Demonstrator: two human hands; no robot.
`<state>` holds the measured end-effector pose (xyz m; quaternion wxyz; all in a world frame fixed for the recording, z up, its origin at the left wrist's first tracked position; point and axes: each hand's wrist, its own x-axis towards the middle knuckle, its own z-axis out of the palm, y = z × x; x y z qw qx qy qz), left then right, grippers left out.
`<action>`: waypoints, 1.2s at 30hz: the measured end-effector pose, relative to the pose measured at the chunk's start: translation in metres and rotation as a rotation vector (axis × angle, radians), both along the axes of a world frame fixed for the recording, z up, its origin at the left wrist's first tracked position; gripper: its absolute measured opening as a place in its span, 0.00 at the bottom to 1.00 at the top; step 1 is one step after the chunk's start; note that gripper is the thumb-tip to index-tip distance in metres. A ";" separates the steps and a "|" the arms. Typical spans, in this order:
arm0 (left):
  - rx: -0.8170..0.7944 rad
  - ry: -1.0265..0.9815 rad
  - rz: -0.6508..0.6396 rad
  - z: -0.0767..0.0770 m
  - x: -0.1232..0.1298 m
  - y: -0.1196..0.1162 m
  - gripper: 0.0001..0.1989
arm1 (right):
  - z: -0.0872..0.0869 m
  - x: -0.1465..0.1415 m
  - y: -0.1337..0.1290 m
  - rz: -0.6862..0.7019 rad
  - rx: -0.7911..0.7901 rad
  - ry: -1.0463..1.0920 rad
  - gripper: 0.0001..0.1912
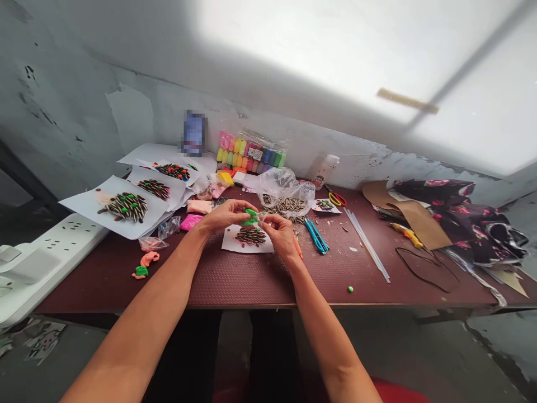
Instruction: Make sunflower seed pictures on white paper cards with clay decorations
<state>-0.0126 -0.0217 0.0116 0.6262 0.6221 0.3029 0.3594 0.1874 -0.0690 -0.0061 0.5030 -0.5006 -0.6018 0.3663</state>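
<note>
Forearms [155,302] converge, hands [224,216] pinching green clay [250,217].

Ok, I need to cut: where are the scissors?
In the head view, right of centre, the scissors lie beside the small white card, near the white bottle.

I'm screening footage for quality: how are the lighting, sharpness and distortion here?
Head view: strong light washes out the upper wall; head view: the left-edge power strip looks stretched; head view: an upright object at the back is pixelated; head view: the green piece in the left hand shows little detail.
</note>
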 end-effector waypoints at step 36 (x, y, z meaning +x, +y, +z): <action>0.004 -0.069 0.119 -0.001 0.011 -0.001 0.16 | 0.002 -0.008 -0.003 -0.007 0.061 -0.032 0.07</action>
